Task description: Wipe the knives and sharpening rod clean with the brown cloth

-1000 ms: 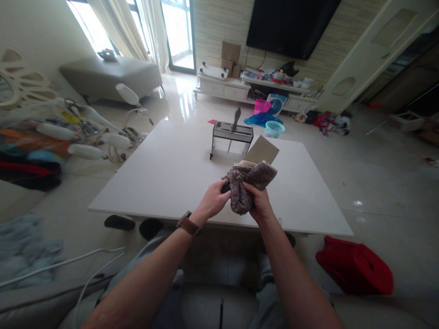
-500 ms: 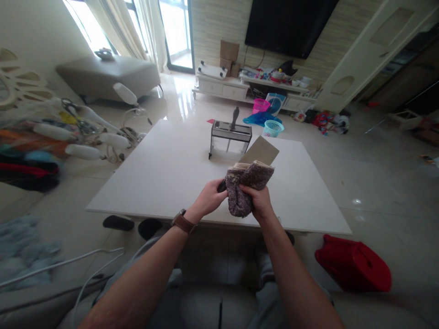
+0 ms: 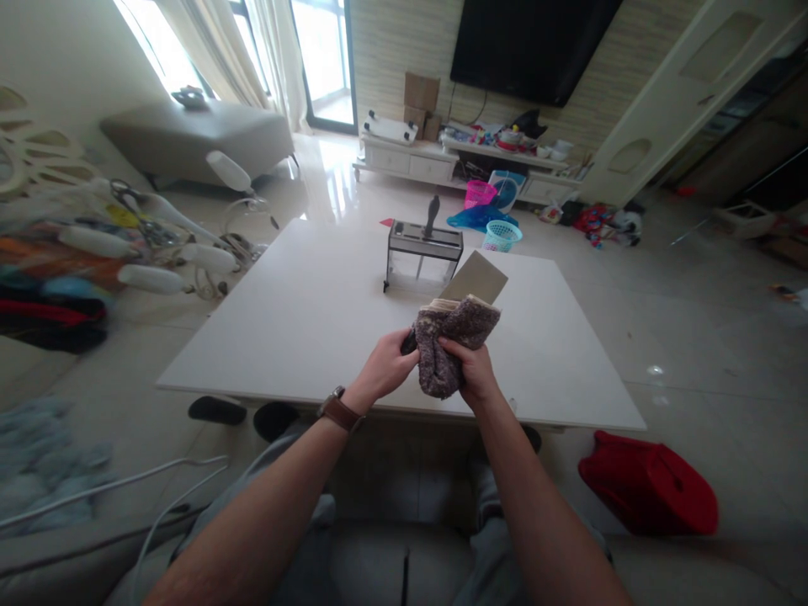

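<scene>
My left hand (image 3: 392,362) is closed around the black handle of a cleaver, above the near part of the white table. The cleaver's broad, flat metal blade (image 3: 476,278) slants up and to the right, away from me. A folded brown fluffy towel (image 3: 451,337) covers the lower part of the blade. Closed on this towel is my right hand (image 3: 475,370), with the thumb pressed on top. Behind the blade stands a knife block (image 3: 424,244) with clear sides, and one black-handled utensil rises from its top.
The white table (image 3: 284,328) spans the space before me. A red object (image 3: 650,484) lies on the floor at right. A teal basket (image 3: 502,236) and a pink basket (image 3: 480,194) are past the far edge. A lamp with several white shades (image 3: 151,278) is at left.
The cleaver's blade and the towel have shifted slightly to the left with my right hand. My left hand keeps its hold on the handle.
</scene>
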`<control>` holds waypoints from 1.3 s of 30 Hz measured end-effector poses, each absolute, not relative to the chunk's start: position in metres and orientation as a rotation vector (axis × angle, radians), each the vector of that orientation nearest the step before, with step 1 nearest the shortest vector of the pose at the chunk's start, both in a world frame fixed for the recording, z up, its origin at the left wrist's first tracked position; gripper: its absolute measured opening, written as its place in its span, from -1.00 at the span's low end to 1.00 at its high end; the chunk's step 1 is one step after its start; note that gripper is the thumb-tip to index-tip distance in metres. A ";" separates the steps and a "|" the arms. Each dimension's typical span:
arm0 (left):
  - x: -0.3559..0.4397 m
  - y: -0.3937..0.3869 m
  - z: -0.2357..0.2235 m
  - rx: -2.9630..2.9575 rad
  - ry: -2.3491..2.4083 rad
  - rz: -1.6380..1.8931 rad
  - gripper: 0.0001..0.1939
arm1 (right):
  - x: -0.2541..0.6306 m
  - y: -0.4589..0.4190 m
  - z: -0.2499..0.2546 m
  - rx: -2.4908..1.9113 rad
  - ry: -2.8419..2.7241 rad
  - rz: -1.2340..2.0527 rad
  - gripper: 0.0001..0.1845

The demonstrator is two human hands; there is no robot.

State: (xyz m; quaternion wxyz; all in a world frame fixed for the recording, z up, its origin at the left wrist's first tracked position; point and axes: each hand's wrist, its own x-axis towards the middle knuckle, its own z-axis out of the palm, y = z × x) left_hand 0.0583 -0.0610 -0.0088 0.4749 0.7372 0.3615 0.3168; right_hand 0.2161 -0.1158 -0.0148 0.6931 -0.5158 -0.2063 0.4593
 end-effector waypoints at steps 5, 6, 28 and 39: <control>0.060 -0.061 -0.011 1.806 0.890 0.775 -0.78 | 0.216 -0.115 -0.016 -1.153 -0.443 1.034 -0.50; 0.060 -0.061 -0.011 1.807 0.890 0.776 -0.78 | 0.215 -0.115 -0.016 -1.155 -0.439 1.036 -0.50; 0.061 -0.062 -0.012 1.791 0.893 0.774 -0.77 | 0.215 -0.115 -0.014 -1.144 -0.429 1.055 -0.50; 0.062 -0.062 -0.012 1.781 0.899 0.766 -0.79 | 0.215 -0.114 -0.016 -1.166 -0.413 1.059 -0.50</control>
